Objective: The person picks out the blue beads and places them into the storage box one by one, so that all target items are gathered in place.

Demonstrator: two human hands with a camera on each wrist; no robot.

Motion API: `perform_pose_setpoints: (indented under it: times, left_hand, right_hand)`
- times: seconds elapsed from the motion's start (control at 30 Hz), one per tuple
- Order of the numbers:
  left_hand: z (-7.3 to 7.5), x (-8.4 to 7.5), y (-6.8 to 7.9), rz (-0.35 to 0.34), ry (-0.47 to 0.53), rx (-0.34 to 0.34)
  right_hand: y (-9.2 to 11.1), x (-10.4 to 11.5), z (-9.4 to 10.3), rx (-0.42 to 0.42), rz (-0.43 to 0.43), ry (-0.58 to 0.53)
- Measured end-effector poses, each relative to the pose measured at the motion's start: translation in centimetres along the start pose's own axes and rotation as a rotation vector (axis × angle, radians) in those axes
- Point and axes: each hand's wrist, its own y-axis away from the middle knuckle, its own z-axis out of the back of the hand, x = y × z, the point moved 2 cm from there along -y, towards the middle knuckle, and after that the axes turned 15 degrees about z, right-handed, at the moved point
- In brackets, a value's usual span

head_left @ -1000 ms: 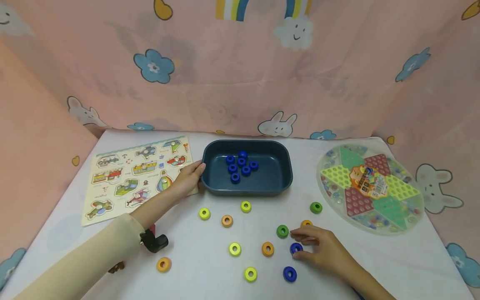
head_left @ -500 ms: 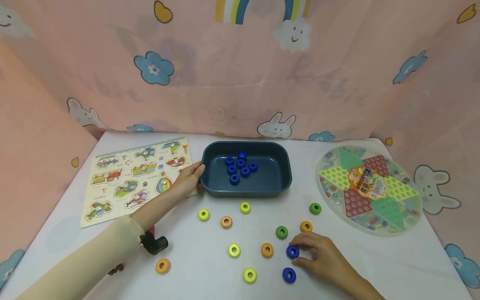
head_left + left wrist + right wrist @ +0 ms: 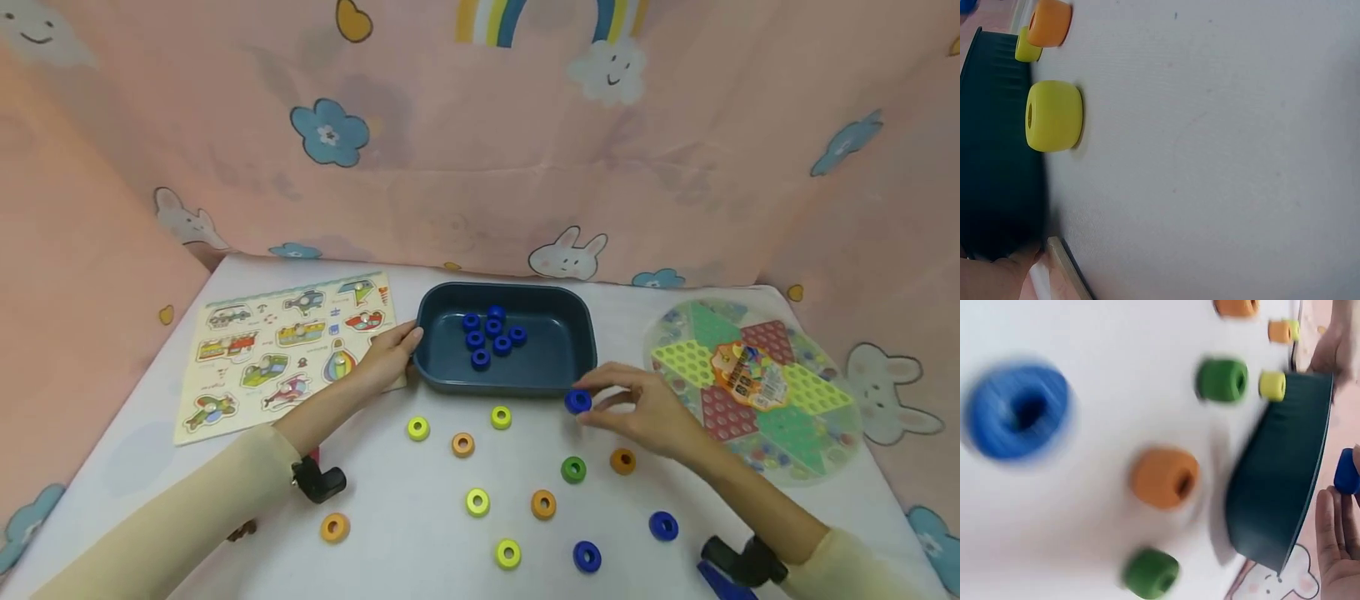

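At its left end, my left hand holds the dark blue-green plastic tray, thumb at the rim. Several small blue rings lie inside it, toward the left and middle. My right hand pinches another blue ring between thumb and fingertips, by the tray's front right corner. That held ring appears at the right edge of the right wrist view, beyond the tray's wall. Two more blue rings lie at the front right, one at the middle and one farther right.
Yellow rings, orange rings and a green ring lie scattered before the tray. A wooden picture puzzle lies left, and a round star-patterned game board lies right, partly behind the right arm. A patterned pink cloth hangs behind.
My right hand has picked up a blue ring from the table and carried it away from me to the tray's front right corner. The left hand keeps its hold on the tray.
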Motion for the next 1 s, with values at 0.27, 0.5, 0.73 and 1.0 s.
perform_pose_setpoints:
  times: [0.27, 0.5, 0.73, 1.0]
  left_hand:
    - [0.0, -0.3, -0.2, -0.012, 0.0, -0.014]
    - [0.0, 0.1, 0.0, -0.006, 0.005, -0.017]
    - [-0.6, 0.1, -0.3, -0.014, -0.001, -0.015]
    - [-0.4, 0.1, -0.3, -0.016, 0.029, -0.018]
  right_hand:
    - [-9.4, -1.5, 3.0, 0.056, 0.04, 0.144]
    - [-14.1, -4.1, 1.3, 0.116, 0.018, 0.209]
    - [-15.1, -5.9, 0.0, 0.179, 0.025, 0.259]
    - [-14.8, -5.3, 0.0, 0.16, 0.103, 0.261]
